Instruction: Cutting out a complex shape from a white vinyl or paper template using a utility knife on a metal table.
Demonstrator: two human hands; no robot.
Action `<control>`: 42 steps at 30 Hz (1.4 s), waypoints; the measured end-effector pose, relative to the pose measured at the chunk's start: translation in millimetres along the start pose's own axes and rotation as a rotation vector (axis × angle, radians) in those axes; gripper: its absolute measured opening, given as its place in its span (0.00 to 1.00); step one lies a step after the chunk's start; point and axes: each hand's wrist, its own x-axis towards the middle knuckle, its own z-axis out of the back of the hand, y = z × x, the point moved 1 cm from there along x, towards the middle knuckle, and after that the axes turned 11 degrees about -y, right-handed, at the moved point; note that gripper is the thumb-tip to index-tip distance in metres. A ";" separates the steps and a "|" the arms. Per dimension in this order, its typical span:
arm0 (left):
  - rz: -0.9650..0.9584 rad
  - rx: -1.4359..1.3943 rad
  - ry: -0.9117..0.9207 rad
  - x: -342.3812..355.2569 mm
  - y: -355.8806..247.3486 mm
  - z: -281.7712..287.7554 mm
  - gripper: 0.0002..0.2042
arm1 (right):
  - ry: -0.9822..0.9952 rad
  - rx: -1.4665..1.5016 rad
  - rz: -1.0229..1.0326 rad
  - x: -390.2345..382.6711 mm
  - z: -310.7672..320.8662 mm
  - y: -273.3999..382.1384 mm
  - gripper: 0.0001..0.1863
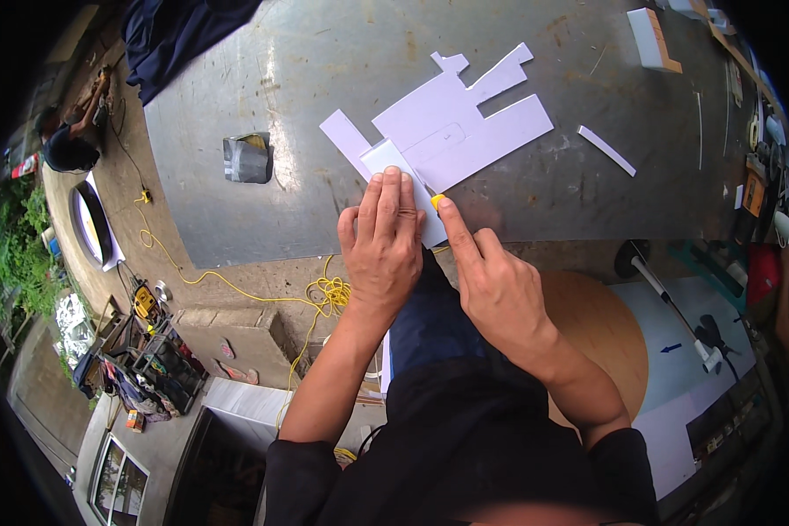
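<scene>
My left hand lies with fingers stretched forward, pressing a narrow white strip down on the metal table. Just right of it, my right hand grips a yellow utility knife, index finger along its top. The knife's thin blade points up and left along the strip's right edge. Under and beyond the strip is a flat white sheet, cut with notches and bearing a drawn outline. A piece of the sheet sticks out left of the strip. The knife's handle is mostly hidden in my hand.
On the metal table lie a thin white offcut, a dark taped block, a white block and dark cloth. Yellow cord coils on the floor below the near edge. Another person crouches far left.
</scene>
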 end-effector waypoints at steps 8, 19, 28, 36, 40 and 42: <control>-0.011 0.009 -0.015 -1.1 0.8 -0.8 0.22 | 0.017 -0.022 0.010 0.1 -0.2 2.6 0.41; -0.012 0.008 -0.013 -0.7 0.7 -0.2 0.22 | -0.026 -0.107 0.018 -1.6 -4.9 13.0 0.42; -0.018 0.026 -0.013 -0.1 1.1 -0.8 0.22 | 0.215 -0.140 -0.097 20.2 23.5 35.2 0.40; -0.015 0.046 0.003 -0.2 -0.8 0.7 0.22 | 0.214 -0.185 -0.103 18.1 24.4 39.1 0.40; -0.002 0.037 0.000 -0.2 -1.6 1.2 0.22 | 0.207 -0.242 -0.088 12.8 23.8 39.8 0.40; 0.000 0.027 0.003 -0.7 -1.0 0.4 0.22 | 0.212 -0.253 -0.085 9.6 22.5 38.9 0.40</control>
